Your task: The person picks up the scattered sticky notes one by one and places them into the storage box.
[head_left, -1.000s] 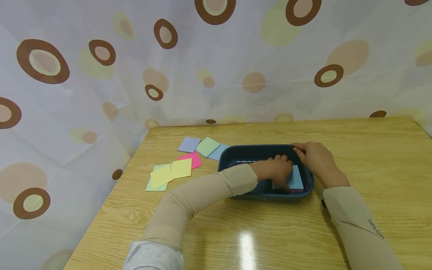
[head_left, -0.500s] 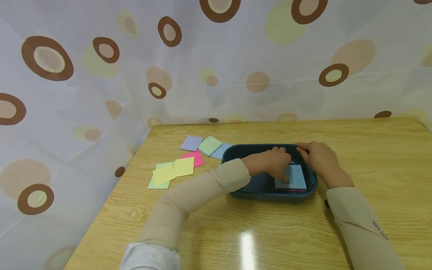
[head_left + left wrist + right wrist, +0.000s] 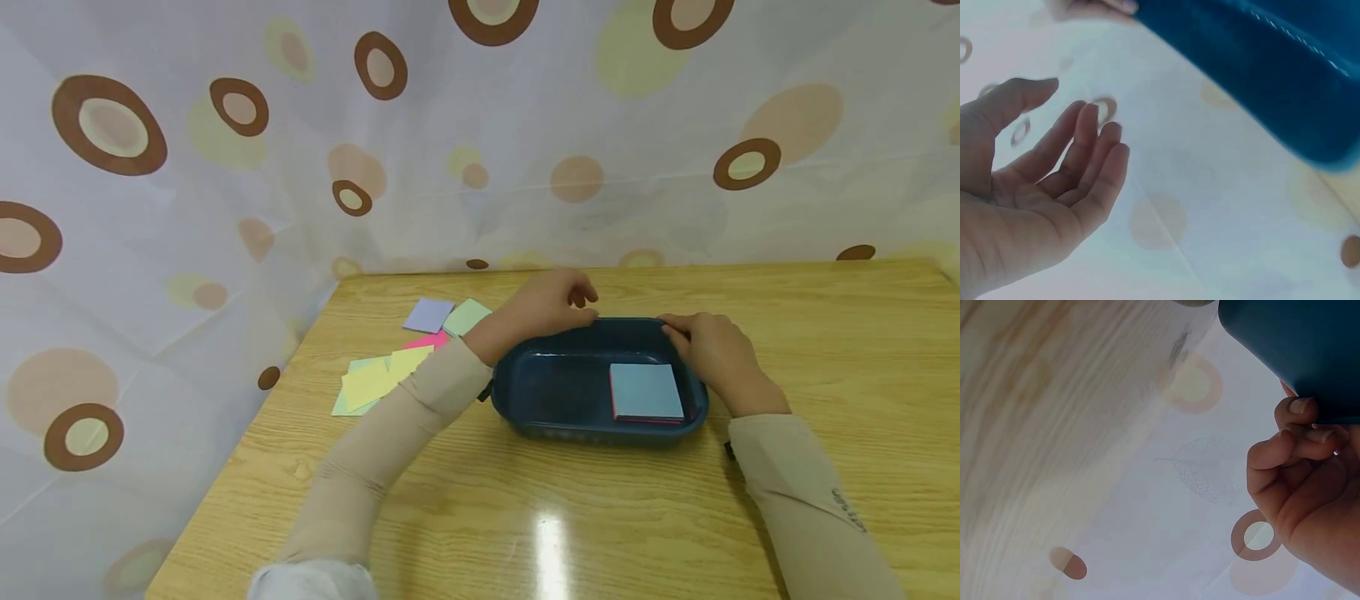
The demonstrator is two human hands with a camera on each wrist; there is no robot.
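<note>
A dark blue plastic tub point(image 3: 562, 387) stands on the table, long side toward me. In its right end lies a stack of square sticky notes point(image 3: 647, 392), light blue on top with pink showing at the edges. My right hand point(image 3: 708, 354) grips the tub's far right corner by the rim, also seen in the right wrist view, where fingers point(image 3: 1297, 412) curl at the tub's edge. Above the far left rim hovers my left hand point(image 3: 543, 308), holding nothing; the left wrist view shows its fingers point(image 3: 1100, 181) loosely bent and apart from the tub.
Left of the tub lie several loose sticky notes: a purple one point(image 3: 428, 315), a green one point(image 3: 467, 317), a pink one point(image 3: 426, 341) and yellow ones point(image 3: 366, 385). My left forearm partly covers them. A patterned sheet point(image 3: 510, 208) hangs behind the wooden table point(image 3: 465, 517).
My left hand has lifted off the stack inside the tub and moved up and left, over the far rim. The right hand keeps its hold on the corner.
</note>
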